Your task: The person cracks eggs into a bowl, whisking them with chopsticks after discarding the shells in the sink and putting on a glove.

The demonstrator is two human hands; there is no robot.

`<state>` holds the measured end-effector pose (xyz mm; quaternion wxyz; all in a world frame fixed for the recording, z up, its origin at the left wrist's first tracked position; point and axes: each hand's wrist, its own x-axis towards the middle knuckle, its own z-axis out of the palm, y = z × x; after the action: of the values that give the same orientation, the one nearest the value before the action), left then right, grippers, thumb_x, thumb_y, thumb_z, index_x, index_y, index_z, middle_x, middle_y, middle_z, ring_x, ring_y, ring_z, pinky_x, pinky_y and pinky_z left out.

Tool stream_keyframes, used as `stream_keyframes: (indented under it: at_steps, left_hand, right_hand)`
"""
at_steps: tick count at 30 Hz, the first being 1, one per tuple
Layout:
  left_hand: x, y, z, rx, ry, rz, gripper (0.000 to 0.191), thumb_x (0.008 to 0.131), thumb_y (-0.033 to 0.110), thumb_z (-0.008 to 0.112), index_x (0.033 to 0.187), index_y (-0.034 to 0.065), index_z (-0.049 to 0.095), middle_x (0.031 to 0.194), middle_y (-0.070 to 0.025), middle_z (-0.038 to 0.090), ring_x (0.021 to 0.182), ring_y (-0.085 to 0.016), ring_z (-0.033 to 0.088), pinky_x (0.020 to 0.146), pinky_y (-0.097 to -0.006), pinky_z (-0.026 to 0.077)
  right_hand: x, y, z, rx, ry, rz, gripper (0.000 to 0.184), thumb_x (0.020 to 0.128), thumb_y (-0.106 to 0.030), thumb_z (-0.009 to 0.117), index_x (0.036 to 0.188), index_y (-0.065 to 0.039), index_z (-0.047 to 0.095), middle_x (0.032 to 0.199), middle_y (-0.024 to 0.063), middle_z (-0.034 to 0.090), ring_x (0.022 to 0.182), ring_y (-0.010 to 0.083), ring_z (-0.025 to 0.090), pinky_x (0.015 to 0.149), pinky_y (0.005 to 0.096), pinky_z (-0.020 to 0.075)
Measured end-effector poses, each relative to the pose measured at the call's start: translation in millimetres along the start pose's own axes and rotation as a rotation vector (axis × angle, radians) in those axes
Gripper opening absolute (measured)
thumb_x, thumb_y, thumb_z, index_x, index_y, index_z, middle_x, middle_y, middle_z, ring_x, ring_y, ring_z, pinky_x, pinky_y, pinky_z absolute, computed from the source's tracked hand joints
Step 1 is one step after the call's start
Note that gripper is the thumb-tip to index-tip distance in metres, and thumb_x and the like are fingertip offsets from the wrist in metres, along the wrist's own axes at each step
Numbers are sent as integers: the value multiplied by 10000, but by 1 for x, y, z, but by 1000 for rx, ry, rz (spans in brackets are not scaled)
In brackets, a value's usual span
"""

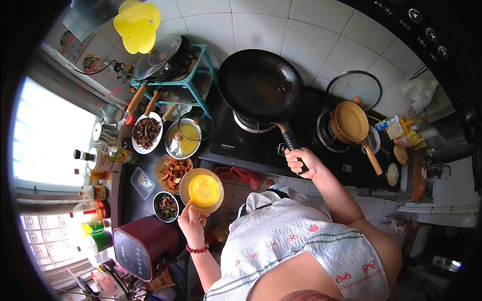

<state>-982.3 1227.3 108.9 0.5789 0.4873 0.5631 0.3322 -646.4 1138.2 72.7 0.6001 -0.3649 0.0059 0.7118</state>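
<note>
Beaten egg [203, 191] fills much of the ribbed bowl [184, 184], whose near rim is pinched by my left hand [192, 222]. This bowl is held at the counter's front edge, beside a dish of reddish-brown food [174, 174]. My right hand [305, 162] grips the black handle [290, 141] of a dark wok [260, 84]. The wok is tilted above the left gas burner [252, 126], with a thin sheen on its inside and no food visible in it.
On the right burner sits a tan saucepan [348, 122] with its wooden handle outward. A plate of dark shredded food [146, 133], a lidded pan [182, 150] and a bowl of chopped food [165, 207] crowd the left counter. A maroon air fryer [158, 235] stands nearer me.
</note>
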Motion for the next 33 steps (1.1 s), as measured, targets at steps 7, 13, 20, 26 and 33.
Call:
stream_keyframes:
  at_steps: [7,13,20,26,33]
  left_hand:
    - [5,-4,-6,7,20,13,299,884,109,350,1034,-78,528,583,-97,570,378,-67,402,351,-176,283]
    - [8,-11,-5,-50,20,-15,305,876,104,340,1024,-78,534,591,-99,574,384,-69,407,353,-178,285]
    - [19,-19,-7,-66,69,-28,307,873,106,344,1046,-78,520,597,-93,571,410,-79,454,351,-176,303]
    - [25,-14,-7,-58,31,-1,303,879,104,344,1043,-78,522,590,-96,570,399,-77,439,351,-179,302]
    - [16,-5,-12,-35,25,7,306,877,105,345,1040,-80,527,578,-105,572,376,-71,407,356,-180,297]
  right_hand:
    - [7,3,11,-267,212,-113,88,729,-37,530,743,-64,448,547,-12,414,407,58,365,372,213,302]
    - [-2,-15,31,-248,241,-75,106,721,-39,534,666,-62,445,551,-6,430,421,60,383,389,209,308]
    - [-11,-52,46,-133,218,75,129,763,-35,505,674,-69,419,564,-24,417,421,39,374,379,170,302]
    - [-14,-50,37,75,63,151,74,784,-49,484,759,-49,414,561,-29,405,408,25,357,345,150,305]
    - [-12,-9,6,36,-38,51,55,762,-53,501,790,-68,457,560,-35,410,385,33,348,346,169,295]
